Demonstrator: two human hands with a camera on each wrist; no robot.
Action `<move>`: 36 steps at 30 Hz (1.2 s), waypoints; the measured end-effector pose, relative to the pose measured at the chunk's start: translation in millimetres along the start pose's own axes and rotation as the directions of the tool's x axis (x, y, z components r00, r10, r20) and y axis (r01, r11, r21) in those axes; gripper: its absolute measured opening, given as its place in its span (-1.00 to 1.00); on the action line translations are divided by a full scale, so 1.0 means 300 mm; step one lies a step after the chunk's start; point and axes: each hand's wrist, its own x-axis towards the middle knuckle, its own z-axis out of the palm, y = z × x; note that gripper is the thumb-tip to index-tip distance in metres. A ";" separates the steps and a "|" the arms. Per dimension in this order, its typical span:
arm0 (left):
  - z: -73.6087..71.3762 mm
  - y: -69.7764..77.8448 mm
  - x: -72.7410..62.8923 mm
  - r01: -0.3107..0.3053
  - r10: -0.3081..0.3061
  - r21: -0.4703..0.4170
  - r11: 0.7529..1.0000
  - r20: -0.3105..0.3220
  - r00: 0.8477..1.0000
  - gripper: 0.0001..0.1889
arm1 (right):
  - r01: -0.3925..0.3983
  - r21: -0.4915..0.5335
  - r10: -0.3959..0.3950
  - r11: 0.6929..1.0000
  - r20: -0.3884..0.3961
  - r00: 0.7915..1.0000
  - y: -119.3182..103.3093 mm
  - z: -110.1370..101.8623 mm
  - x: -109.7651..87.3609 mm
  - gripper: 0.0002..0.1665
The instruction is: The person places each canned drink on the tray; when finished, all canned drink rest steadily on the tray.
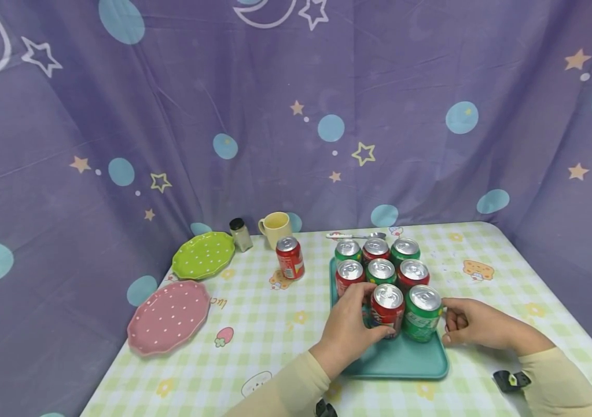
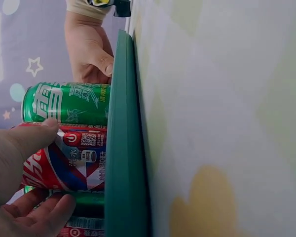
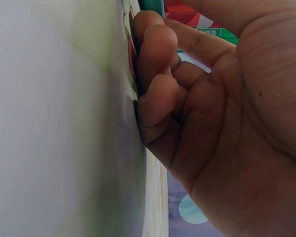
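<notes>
On a teal tray [image 1: 394,362] stand several soda cans in rows, red and green by turns. My left hand [image 1: 348,333] grips a red can [image 1: 386,310] in the front row, thumb on its near side. In the left wrist view that red can [image 2: 71,158] stands upright on the tray, next to a green can [image 2: 64,103]. My right hand [image 1: 478,325] is at the tray's right edge, beside the front green can [image 1: 423,315]. Its index finger reaches toward that can; contact cannot be told. The other fingers [image 3: 158,49] curl loosely near the tablecloth and hold nothing.
A single red can [image 1: 290,259] stands left of the tray. Behind it are a yellow mug [image 1: 276,229] and a black-capped jar [image 1: 241,236]. A green plate [image 1: 203,255] and a pink plate [image 1: 169,317] lie at the left edge. A fork [image 1: 355,236] lies behind the tray.
</notes>
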 end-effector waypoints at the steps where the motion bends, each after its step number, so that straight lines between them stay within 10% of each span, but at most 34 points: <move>1: -0.004 0.001 0.000 -0.009 0.009 0.002 1.000 -0.003 1.000 -0.13 | 0.000 0.000 0.000 1.000 -0.001 1.000 -0.001 0.001 -0.001 -0.58; 15: -0.204 -0.022 0.075 -0.158 0.131 -0.099 0.982 -0.239 0.962 -0.47 | -0.006 0.017 0.006 1.000 -0.001 1.000 -0.012 -0.003 -0.003 -0.60; 27: -0.410 -0.260 0.137 0.012 -0.055 -0.098 0.995 -0.452 0.890 -0.44 | 0.009 0.042 -0.009 0.999 -0.003 1.000 -0.022 0.003 -0.005 -0.63; 36: -0.440 -0.427 0.136 0.211 -0.247 -0.138 0.968 -0.355 0.902 -0.25 | 0.004 0.017 -0.004 1.000 0.003 1.000 -0.023 0.002 -0.003 -0.61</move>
